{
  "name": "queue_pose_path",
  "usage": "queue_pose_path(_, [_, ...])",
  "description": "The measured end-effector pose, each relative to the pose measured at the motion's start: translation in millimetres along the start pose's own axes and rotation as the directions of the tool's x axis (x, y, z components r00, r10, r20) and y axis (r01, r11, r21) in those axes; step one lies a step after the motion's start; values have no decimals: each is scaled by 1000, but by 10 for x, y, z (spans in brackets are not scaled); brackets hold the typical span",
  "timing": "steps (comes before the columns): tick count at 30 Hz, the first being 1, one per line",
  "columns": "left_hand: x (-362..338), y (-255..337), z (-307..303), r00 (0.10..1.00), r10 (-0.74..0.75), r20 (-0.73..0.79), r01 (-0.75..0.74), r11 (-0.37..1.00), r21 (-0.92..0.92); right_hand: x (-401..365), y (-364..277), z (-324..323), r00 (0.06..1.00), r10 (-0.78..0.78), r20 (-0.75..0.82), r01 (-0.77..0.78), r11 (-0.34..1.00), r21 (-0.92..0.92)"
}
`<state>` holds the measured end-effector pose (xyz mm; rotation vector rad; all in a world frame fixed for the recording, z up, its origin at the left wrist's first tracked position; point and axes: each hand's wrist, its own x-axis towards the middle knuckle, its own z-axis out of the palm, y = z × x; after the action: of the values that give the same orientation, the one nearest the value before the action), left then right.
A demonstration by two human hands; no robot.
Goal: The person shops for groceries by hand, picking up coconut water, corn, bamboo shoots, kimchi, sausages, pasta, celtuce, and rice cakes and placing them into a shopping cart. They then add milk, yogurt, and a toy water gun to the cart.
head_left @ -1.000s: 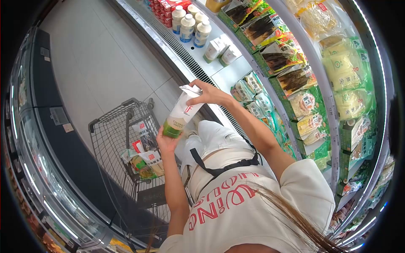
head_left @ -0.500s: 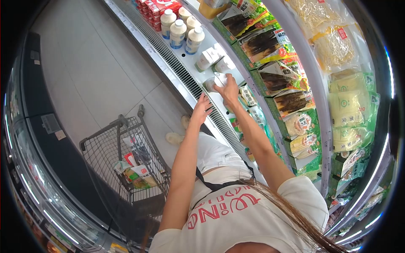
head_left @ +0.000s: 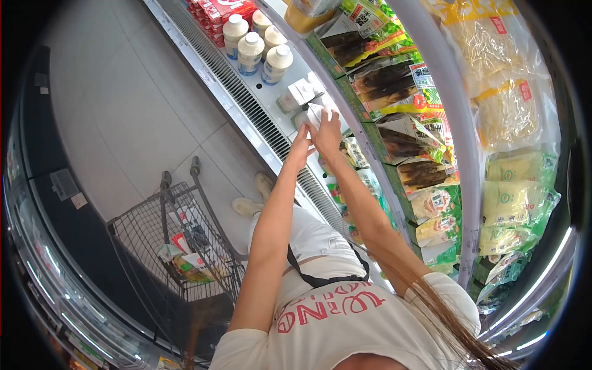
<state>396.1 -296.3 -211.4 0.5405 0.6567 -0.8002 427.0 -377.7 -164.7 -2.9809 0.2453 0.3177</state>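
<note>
Up and to the right of the cart [head_left: 165,193], the right hand [head_left: 328,131] and left hand [head_left: 300,151] hide much of the carton [head_left: 313,115] from me. Inside the cart, I can't read the packs' [head_left: 194,266] small print. Well above it, the picture's edge crops the red boxes [head_left: 217,17].

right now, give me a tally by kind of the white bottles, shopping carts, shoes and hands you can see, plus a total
white bottles: 5
shopping cart: 1
shoes: 2
hands, left hand and right hand: 2
total: 10
</note>
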Motion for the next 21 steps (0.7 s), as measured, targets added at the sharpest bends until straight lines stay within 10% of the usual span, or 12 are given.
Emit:
queue_pose_path(4, [-375, -18, -141, 975, 221, 19, -205, 866, 456, -326, -112, -79, 997, -77, 5, 77, 995, 57])
queue_pose_path(7, [-1135, -188, -449, 841, 541, 15, -272, 398, 876, -810, -269, -72, 973, -163, 161, 126, 967, 220])
queue_pose_path(9, [-1840, -334, -675, 658, 751, -53, -61, 124, 990, -1164, -378, 60, 888, -330, 321, 237, 926, 295])
queue_pose_path(11, [-2567, -450, -756, 504, 797, -334, 444, 93, 891, -1532, -530, 197, 711, -427, 558, 301, 903, 307])
queue_pose_path(14, [-3382, -925, -1156, 288, 779, -556, 723, 203, 660, -2062, -727, 239, 472, -587, 658, 489, 795, 358])
queue_pose_path(21, [-4414, -2166, -1295, 193, 538, -820, 691, 519, 503, -3295, -1268, 223, 237, -829, 507, 548, 545, 635])
